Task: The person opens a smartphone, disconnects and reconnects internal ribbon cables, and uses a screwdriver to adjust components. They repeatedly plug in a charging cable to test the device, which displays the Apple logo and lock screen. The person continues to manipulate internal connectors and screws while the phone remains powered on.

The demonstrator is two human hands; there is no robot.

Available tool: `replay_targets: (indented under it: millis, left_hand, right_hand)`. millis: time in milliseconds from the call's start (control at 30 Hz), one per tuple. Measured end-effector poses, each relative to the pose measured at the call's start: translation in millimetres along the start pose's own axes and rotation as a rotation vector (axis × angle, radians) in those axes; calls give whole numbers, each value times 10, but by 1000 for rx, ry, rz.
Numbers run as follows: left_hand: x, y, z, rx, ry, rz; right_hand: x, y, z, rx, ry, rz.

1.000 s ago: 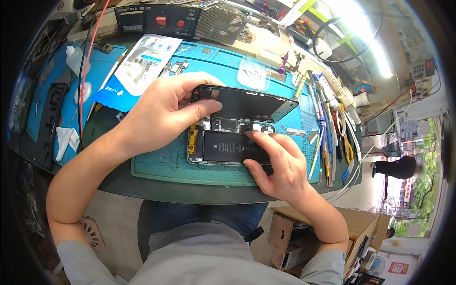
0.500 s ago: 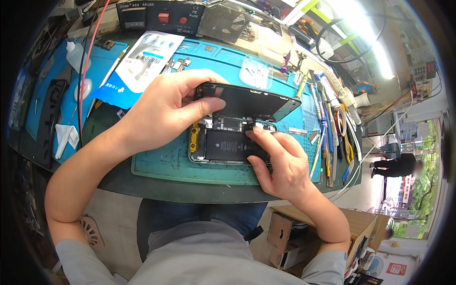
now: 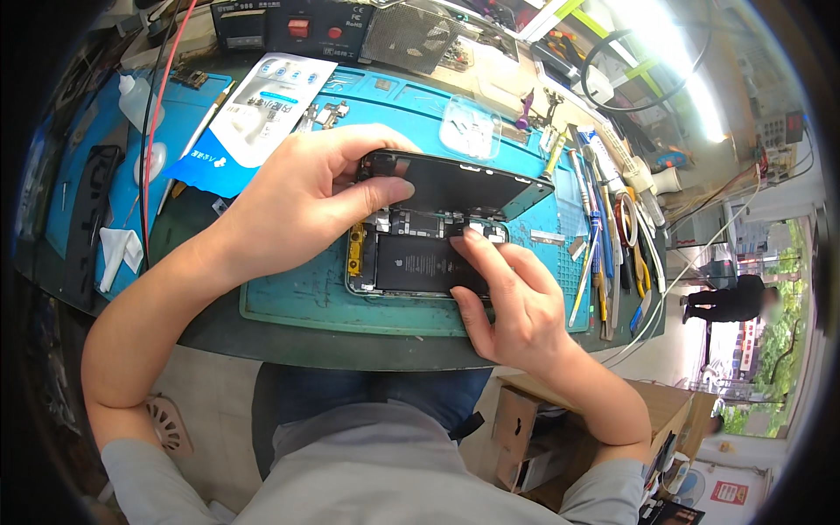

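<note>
An opened phone body [image 3: 420, 262] lies on the blue-green work mat [image 3: 289, 306], its black battery and inner boards showing. Pinched between the thumb and fingers of my left hand [image 3: 311, 192] is the phone's screen [image 3: 459, 185], tilted up along the body's far side. My right hand [image 3: 516, 297] reaches over the right part of the phone. Its index fingertip presses near the battery's upper right, where the boards are, and the thumb is by the near edge, apart from the index finger. Whatever lies under that fingertip is hidden.
Pens, tweezers and screwdrivers [image 3: 604, 245] crowd the mat's right side. Behind the phone stands a clear plastic box [image 3: 470, 127] with small parts. A white and blue packet [image 3: 262, 114], a squeeze bottle [image 3: 138, 101] and a white cloth [image 3: 120, 255] lie at left. A black powered unit [image 3: 306, 31] stands at the back.
Little differs. My right thumb and hand have shifted slightly left over the phone, the index fingertip staying near the same spot. The left hand still holds up the screen.
</note>
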State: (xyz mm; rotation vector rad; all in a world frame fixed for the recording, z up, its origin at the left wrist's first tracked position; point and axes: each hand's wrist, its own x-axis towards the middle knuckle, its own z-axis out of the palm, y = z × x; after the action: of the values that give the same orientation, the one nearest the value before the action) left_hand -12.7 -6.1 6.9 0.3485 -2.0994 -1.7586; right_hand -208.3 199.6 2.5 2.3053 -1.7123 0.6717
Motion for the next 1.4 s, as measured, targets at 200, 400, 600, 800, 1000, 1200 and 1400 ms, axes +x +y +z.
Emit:
replay_targets:
  millis: [200, 400, 600, 800, 1000, 1200, 1400]
  left_hand:
    - [-12, -31, 2, -14, 7, 1]
    - [-15, -24, 7, -2, 18, 4]
    - [-8, -23, -2, 2, 11, 2]
    - [-7, -31, 2, 10, 12, 13]
    - [-14, -31, 7, 16, 22, 16]
    - [-14, -25, -2, 50, 12, 28]
    - [-2, -25, 6, 6, 24, 21]
  right_hand:
    - [-30, 20, 46, 143, 49, 102]
    - [-29, 30, 17, 180, 43, 151]
    - [-14, 39, 21, 180, 35, 117]
    - [9, 28, 20, 138, 37, 67]
    - [9, 4, 34, 42, 30, 19]
    - [81, -26, 6, -91, 12, -76]
    - [-6, 9, 64, 66, 112, 46]
